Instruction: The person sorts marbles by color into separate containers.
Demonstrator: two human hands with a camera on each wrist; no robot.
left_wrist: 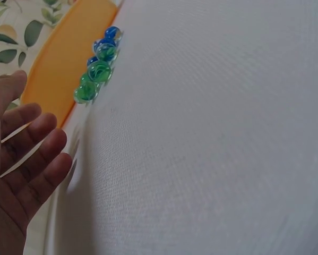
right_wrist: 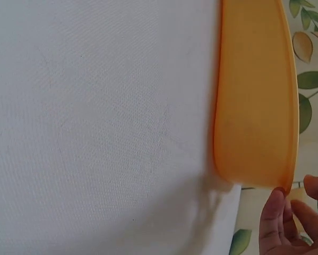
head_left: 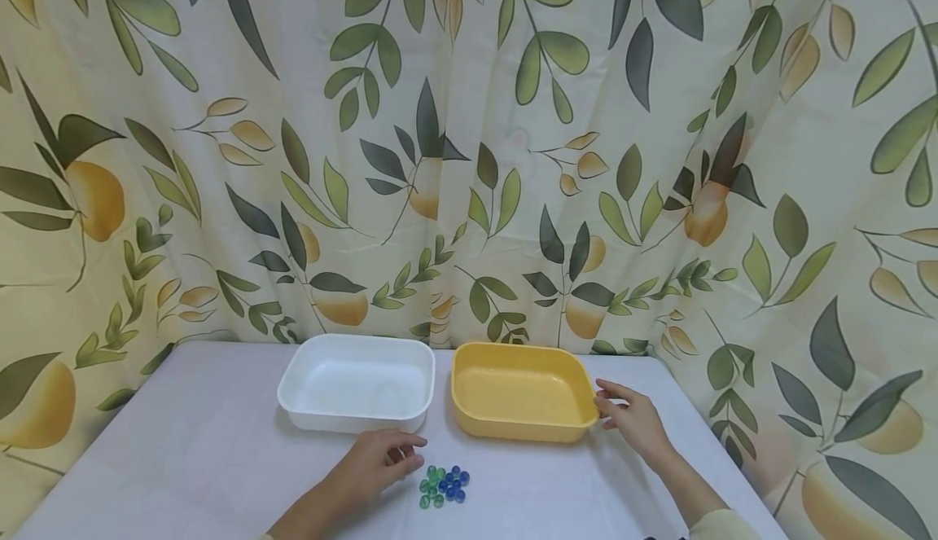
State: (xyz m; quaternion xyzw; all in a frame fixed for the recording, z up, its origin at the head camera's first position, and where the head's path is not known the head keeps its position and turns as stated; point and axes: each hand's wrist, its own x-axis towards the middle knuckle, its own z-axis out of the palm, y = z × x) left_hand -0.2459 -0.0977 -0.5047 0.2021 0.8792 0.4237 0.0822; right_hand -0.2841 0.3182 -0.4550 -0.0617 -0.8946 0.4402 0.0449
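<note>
Green glass marbles (head_left: 425,485) and blue glass marbles (head_left: 456,481) lie in one cluster on the table. Just left of them hovers my left hand (head_left: 377,465), its fingers loosely bent and holding nothing; the left wrist view shows the spread fingers (left_wrist: 39,141) apart from the marbles. Behind the cluster stands a yellow plastic tub (head_left: 523,428). At that tub's right end is my right hand (head_left: 636,422). In the right wrist view a fingertip (right_wrist: 277,197) meets the tub's rim at its corner, while the thumb stays apart from it.
A white plastic tub (head_left: 352,423) stands left of the yellow one, with a narrow gap between them. White cloth covers the table (head_left: 198,434). A leaf-and-fruit patterned curtain (head_left: 469,157) hangs along the back and sides.
</note>
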